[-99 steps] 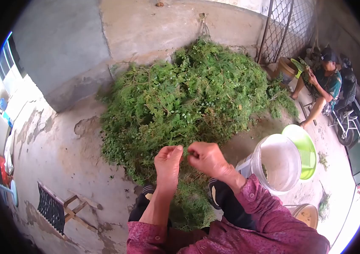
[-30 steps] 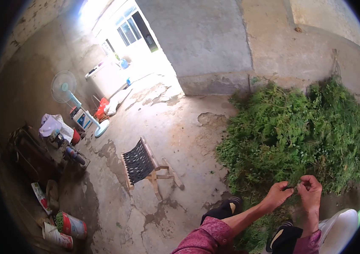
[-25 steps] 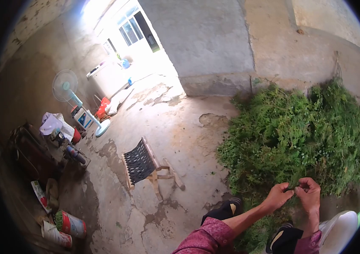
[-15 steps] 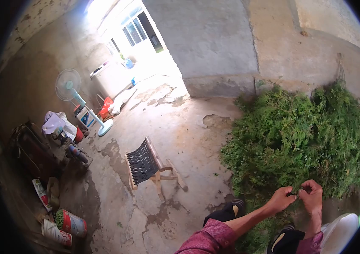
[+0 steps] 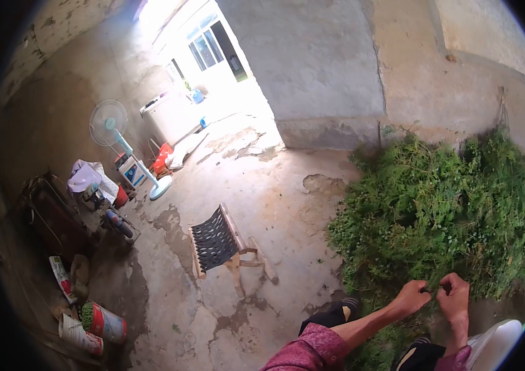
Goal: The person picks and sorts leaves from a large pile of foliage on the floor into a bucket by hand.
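- The left hand (image 5: 412,297) and right hand (image 5: 454,295) meet at the near edge of the green heap (image 5: 448,210), fingertips almost touching.
- Between them sits a small dark sprig (image 5: 429,289) — each grip is narrow, pinched on it from its own side, just above the heap's near fringe.
- Both arms come up from magenta sleeves (image 5: 302,352); dark shoes (image 5: 333,313) rest on the concrete floor (image 5: 262,185) at the heap's near-left corner.
- A white bucket (image 5: 500,343) shows only in part, just nearer than the heap, below the right hand.
- A low wooden chair (image 5: 222,244) with a dark woven seat lies tipped over, well to the left of the heap.
- Much farther left of the heap — a standing fan (image 5: 114,133), and tins (image 5: 92,324) by the wall.
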A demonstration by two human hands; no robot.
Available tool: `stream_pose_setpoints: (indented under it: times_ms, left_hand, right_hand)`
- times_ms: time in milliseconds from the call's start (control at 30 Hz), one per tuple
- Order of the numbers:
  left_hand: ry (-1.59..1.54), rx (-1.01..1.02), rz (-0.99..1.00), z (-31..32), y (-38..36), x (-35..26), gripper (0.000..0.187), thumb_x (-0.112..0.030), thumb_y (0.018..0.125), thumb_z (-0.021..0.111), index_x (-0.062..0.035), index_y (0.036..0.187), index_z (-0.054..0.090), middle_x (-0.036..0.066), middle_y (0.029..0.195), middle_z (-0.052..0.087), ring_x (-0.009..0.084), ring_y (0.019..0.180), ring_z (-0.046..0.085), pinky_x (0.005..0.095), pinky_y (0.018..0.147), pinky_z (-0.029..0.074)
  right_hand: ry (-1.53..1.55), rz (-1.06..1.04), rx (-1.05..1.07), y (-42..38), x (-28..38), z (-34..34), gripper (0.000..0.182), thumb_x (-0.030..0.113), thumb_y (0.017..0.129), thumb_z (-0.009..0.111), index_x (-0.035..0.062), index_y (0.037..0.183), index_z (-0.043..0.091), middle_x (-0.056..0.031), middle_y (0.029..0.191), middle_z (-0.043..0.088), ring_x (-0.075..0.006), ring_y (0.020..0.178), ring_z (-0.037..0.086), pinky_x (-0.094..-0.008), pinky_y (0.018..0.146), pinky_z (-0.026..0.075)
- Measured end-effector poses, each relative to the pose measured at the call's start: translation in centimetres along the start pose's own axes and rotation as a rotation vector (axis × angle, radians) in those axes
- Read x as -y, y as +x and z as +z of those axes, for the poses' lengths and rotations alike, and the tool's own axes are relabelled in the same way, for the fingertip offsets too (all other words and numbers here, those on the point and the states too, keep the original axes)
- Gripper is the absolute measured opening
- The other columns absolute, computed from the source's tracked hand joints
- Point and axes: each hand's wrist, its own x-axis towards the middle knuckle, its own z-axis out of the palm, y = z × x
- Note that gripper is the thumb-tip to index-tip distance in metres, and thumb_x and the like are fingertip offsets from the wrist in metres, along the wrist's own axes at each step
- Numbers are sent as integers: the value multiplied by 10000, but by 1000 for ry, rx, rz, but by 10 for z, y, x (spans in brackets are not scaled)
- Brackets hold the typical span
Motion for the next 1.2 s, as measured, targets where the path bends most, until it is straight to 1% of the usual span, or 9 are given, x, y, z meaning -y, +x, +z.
stream_pose_setpoints:
  times_ms: [133, 233, 367, 433, 467, 567, 933, 1000, 1200]
  left_hand:
    - [-21, -65, 30, 3, 4, 7, 105, -85, 715, 513, 15, 739, 533, 3, 541, 447, 63, 526, 412, 283, 446, 328]
    - [-28, -104, 55, 3, 3, 4, 92, -85, 741, 517, 0, 759, 548, -26, 539, 444, 41, 506, 406, 260, 421, 313]
    - [-129, -94, 43, 1, 2, -1, 96, -100, 779, 532, -12, 812, 554, -51, 560, 437, 23, 511, 385, 241, 422, 293]
    - [-137, -81, 64, 1, 4, 0, 97, -102, 786, 533, -14, 821, 554, -58, 572, 432, 19, 516, 375, 235, 425, 285]
    - [-145, -68, 84, 1, 5, 1, 98, -105, 794, 534, -16, 830, 555, -64, 584, 428, 16, 521, 366, 228, 428, 278]
    - [-181, -38, 102, -1, 1, -9, 99, -100, 791, 535, -11, 828, 554, -69, 597, 420, 17, 528, 358, 223, 435, 275]
    - [-142, -15, 197, -5, 2, -6, 75, -80, 772, 539, -7, 774, 550, -69, 590, 404, 17, 539, 344, 231, 437, 275]
    - [-116, -15, 245, -2, 3, -1, 72, -78, 767, 541, -6, 764, 545, -68, 587, 399, 19, 541, 340, 235, 436, 275]
    - [15, -36, 172, -15, -5, -14, 70, -77, 765, 542, -12, 745, 528, -63, 577, 393, 21, 533, 338, 242, 429, 271]
  right_hand:
    - [-165, -158, -131, 2, 6, 8, 131, -63, 600, 545, -16, 718, 511, -116, 621, 505, -205, 522, 495, -321, 511, 409]
    - [-230, -259, -171, 4, 0, 12, 146, -70, 619, 540, -21, 754, 511, -111, 663, 512, -191, 513, 503, -325, 505, 413]
    - [-45, -67, -138, 8, -8, 14, 123, -70, 665, 524, -12, 772, 504, -95, 668, 527, -169, 512, 520, -297, 487, 425]
    - [609, 263, -76, 13, -14, 13, 96, -45, 709, 510, 6, 790, 505, -64, 605, 525, -142, 483, 518, -258, 456, 435]
    - [608, 262, -72, 14, -15, 10, 96, -45, 709, 510, 6, 790, 505, -64, 605, 525, -142, 483, 518, -258, 456, 435]
    - [1096, 492, -36, 14, -9, 4, 113, 2, 707, 515, 12, 818, 505, -43, 527, 497, -128, 423, 490, -249, 392, 422]
    - [1093, 510, 54, 14, -3, -2, 88, -15, 664, 501, 17, 746, 491, -22, 550, 462, -103, 402, 448, -243, 374, 382]
    - [441, 286, -11, 15, -7, 5, 60, -31, 667, 491, 5, 716, 495, -27, 564, 483, -87, 409, 449, -234, 377, 382]
    - [532, 307, 140, 15, 4, -5, 10, 9, 719, 518, 1, 713, 516, -21, 582, 515, -73, 432, 471, -206, 396, 372]
